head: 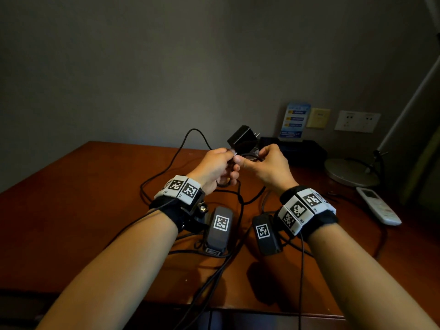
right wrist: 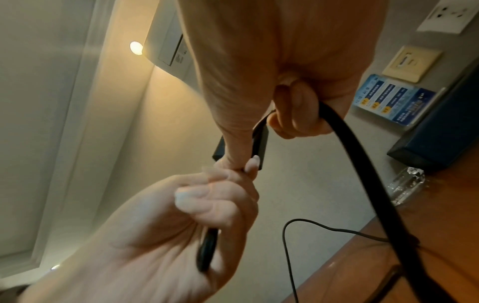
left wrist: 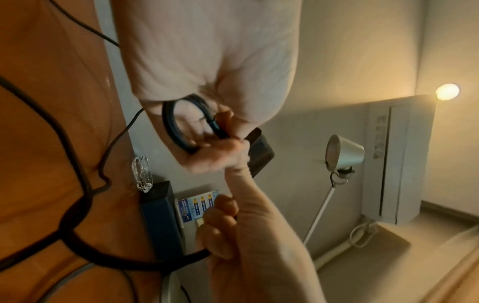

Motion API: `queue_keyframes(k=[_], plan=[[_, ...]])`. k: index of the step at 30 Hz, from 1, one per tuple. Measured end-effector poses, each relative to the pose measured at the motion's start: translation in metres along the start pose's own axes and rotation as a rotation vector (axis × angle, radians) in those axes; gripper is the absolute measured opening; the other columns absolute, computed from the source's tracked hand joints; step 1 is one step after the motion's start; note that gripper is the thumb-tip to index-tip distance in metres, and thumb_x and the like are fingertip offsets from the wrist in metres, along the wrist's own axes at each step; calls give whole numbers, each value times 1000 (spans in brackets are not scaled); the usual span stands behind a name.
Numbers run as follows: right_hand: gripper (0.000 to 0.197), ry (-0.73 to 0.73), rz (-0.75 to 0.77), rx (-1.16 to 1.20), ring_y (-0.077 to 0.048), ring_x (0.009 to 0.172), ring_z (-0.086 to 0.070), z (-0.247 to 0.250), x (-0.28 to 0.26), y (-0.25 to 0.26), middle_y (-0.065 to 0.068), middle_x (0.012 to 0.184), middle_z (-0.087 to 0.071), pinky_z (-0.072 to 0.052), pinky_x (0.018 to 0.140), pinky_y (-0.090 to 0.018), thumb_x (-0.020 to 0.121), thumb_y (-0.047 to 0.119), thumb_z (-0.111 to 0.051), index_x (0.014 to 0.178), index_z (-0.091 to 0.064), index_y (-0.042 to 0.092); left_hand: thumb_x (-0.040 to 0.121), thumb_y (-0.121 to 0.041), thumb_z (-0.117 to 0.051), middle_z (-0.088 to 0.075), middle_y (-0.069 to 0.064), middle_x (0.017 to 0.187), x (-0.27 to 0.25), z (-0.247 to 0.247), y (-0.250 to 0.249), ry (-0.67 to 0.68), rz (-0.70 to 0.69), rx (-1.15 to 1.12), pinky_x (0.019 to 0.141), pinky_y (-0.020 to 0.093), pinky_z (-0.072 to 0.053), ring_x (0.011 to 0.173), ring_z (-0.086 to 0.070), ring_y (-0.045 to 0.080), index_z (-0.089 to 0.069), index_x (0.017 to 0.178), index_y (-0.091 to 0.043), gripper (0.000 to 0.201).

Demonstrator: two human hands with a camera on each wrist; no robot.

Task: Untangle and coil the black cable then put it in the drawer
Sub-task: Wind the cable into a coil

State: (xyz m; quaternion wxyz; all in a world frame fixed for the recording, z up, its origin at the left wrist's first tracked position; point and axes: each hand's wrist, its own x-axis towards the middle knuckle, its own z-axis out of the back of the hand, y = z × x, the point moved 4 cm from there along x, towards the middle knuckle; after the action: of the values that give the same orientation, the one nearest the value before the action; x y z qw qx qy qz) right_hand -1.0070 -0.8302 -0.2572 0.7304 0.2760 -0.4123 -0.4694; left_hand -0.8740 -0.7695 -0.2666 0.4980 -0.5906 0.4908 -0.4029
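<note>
Both hands are raised over the wooden table [head: 95, 198], almost touching. My left hand [head: 227, 155] pinches the black cable [head: 188, 136] and holds a small loop of the cable [left wrist: 178, 123] in its palm. My right hand [head: 252, 156] curls its fingers round a thicker stretch of the cable [right wrist: 362, 164], its thumb reaching to the left fingertips. The black power adapter [head: 242, 139] sticks up just behind the two hands, prongs to the right. More cable lies in loose, crossing loops on the table below. No drawer shows in any view.
At the back right stand a dark box [head: 300, 148], a blue card [head: 295, 120] and a round lamp base [head: 350, 173]. A white remote control [head: 378, 207] lies near the right edge. A small glass piece [left wrist: 142, 176] sits by the box. Wall sockets [head: 357, 121] are behind.
</note>
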Motion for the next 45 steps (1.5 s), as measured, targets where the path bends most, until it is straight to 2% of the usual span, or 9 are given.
queue_keyframes(k=[7,10,16,19,23,26,32,35,45], plan=[[29,120,45,231,-10,56,-48,-16,-5,-7,7,61,-53,-40,58,-29,87,35,-70,72,-52,19,104,-14,-36,-32,-3,53,5,15,-11,-136,-22,-174,34,17,-19,32,-24,5,-46,88,-12,19],[29,257,-43,450,-5,44,-39,-19,-10,-18,15,48,-45,-34,48,-20,97,16,-56,69,-55,14,105,-15,-34,-30,-2,58,4,30,-20,-200,-52,-261,33,15,-20,31,-25,5,-45,92,-13,18],[24,74,58,423,2,58,-50,-3,-9,-10,16,67,-63,-38,61,-18,98,19,-53,83,-70,12,106,-24,-36,-52,4,58,-3,44,-25,-277,-120,-44,37,18,-33,35,-43,8,-50,87,-10,27],[21,-15,169,311,-5,81,-64,4,-4,6,8,83,-72,-47,79,-24,96,21,-57,83,-74,20,106,-15,-35,-61,7,47,-8,35,-26,-174,-84,30,37,19,-47,36,-58,13,-52,82,0,32],[20,-22,235,111,0,81,-62,13,-2,17,11,81,-70,-44,75,-20,95,25,-58,81,-73,24,104,-9,-39,-68,22,65,-11,33,-18,38,24,-43,64,40,-60,72,-72,35,-54,85,5,27],[19,-27,254,-23,-7,87,-62,18,-4,14,8,87,-72,-46,81,-26,93,27,-59,83,-75,24,102,-8,-43,-70,21,74,-11,38,-14,73,60,-22,63,37,-62,63,-72,26,-55,90,4,21],[21,-28,238,-190,-15,105,-62,12,-6,6,1,107,-73,-45,89,-28,92,32,-59,99,-76,21,103,-14,-37,-64,8,74,-5,41,-8,64,180,-84,33,12,-29,36,-35,2,-54,92,-1,24],[25,-28,256,-223,-17,107,-62,7,-5,9,0,111,-71,-45,91,-29,94,34,-57,106,-75,20,104,-43,-31,-44,-1,59,-3,35,-9,92,176,-31,29,14,-19,31,-25,1,-54,88,-3,49],[36,-228,45,30,-10,69,-54,10,2,-4,7,70,-59,-35,64,-23,86,50,-66,79,-63,15,98,-60,-30,-26,-9,46,-6,8,6,129,136,222,30,15,-16,33,-20,3,-43,74,-14,53]])
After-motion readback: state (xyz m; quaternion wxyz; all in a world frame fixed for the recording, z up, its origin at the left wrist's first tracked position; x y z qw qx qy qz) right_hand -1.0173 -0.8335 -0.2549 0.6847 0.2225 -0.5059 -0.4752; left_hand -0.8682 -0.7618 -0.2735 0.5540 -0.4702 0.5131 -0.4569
